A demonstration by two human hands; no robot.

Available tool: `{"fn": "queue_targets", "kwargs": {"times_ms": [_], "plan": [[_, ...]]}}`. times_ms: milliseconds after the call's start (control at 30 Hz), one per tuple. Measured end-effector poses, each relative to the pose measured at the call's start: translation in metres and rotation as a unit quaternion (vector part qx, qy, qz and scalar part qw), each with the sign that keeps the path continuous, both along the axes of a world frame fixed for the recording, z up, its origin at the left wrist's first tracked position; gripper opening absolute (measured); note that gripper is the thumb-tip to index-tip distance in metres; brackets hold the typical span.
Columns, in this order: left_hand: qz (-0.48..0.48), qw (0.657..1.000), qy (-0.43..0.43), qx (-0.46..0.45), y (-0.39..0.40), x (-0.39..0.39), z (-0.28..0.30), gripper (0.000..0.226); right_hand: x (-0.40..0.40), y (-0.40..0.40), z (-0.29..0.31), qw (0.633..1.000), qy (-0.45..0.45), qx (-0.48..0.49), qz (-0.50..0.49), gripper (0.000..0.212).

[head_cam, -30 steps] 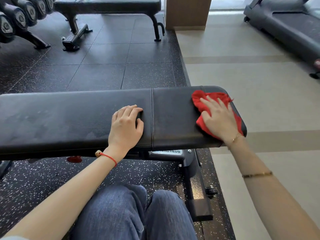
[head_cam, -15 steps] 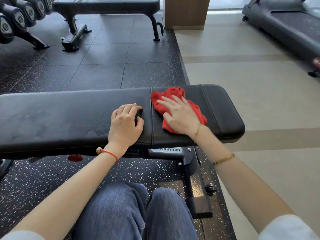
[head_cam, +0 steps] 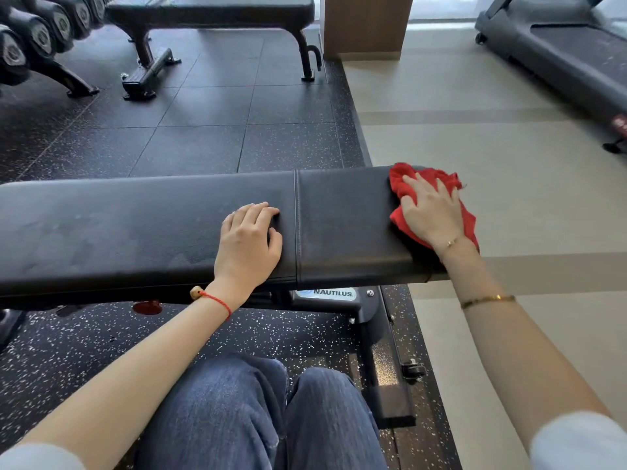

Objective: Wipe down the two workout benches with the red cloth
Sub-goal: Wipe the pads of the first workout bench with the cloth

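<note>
Right hand (head_cam: 432, 215) flat, fingers spread, presses red cloth (head_cam: 400, 188) at near bench (head_cam: 152, 225) 3 o'clock end; left hand (head_cam: 249, 247) rests loosely curled, holding nothing (bracing). Left stretch looks smudgy, likely unwiped; far bench (head_cam: 210, 8) at 11 o'clock untouched.

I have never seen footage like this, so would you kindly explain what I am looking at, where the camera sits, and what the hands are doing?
There is no machine here: a person wears a wide-angle camera on the head, so it looks forward and down over their own arms and jeans-clad knees. In front of them lies a black padded workout bench. The right hand presses a red cloth flat against the bench's right end, fingers spread, as for wiping. The left hand rests on the pad beside its seam, fingers bent, holding nothing. Further back stands a second bench, with a dumbbell rack at the upper left and a treadmill at the upper right.
</note>
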State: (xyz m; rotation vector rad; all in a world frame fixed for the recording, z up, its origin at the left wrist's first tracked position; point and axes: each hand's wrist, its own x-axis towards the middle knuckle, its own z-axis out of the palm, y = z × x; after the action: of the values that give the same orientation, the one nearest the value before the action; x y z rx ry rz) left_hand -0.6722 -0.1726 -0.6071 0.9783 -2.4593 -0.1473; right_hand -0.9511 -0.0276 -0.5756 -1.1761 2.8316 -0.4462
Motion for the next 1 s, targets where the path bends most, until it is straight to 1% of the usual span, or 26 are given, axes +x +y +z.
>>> {"fn": "queue_targets", "kwargs": {"times_ms": [67,167,267,367,467,567,700,767,833,900,1000], "plan": [[0.0,1.0,-0.002,-0.003,0.0,0.0,0.001,0.032,0.002,-0.024,0.005,0.999,-0.004,0.022,0.035,0.051],[0.003,1.0,0.003,-0.001,0.0,-0.001,0.001,0.032,0.036,-0.056,0.009,0.991,0.024,0.034,0.124,0.05],[0.008,1.0,0.016,0.004,-0.001,0.0,0.0,0.032,0.093,-0.071,0.007,0.971,0.029,0.018,0.237,0.05],[0.005,0.999,0.032,0.02,-0.001,0.001,0.001,0.032,0.124,-0.061,0.003,0.954,0.005,-0.01,0.3,0.051],[0.007,0.999,0.037,0.033,-0.002,0.006,0.005,0.03,0.121,-0.042,0.001,0.951,-0.01,-0.028,0.309,0.054],[0.013,0.999,0.041,0.017,-0.011,0.019,0.013,0.029,0.111,-0.043,0.0,0.956,-0.016,-0.026,0.29,0.054],[0.054,0.998,0.036,-0.003,-0.035,0.056,0.017,0.029,0.113,-0.081,0.0,0.967,-0.009,-0.007,0.254,0.051],[0.083,0.996,0.03,-0.019,-0.049,0.077,0.015,0.029,0.123,-0.106,0.002,0.968,-0.006,0.005,0.251,0.051],[0.114,0.993,0.028,-0.024,-0.06,0.094,0.01,0.029,0.143,-0.127,0.004,0.961,-0.002,0.019,0.278,0.052],[0.142,0.989,0.033,-0.015,-0.067,0.104,0.006,0.031,0.171,-0.139,0.005,0.946,-0.001,0.023,0.324,0.052],[0.161,0.986,0.046,0.006,-0.069,0.104,0.002,0.034,0.21,-0.131,0.001,0.923,-0.003,0.001,0.384,0.054]]}}
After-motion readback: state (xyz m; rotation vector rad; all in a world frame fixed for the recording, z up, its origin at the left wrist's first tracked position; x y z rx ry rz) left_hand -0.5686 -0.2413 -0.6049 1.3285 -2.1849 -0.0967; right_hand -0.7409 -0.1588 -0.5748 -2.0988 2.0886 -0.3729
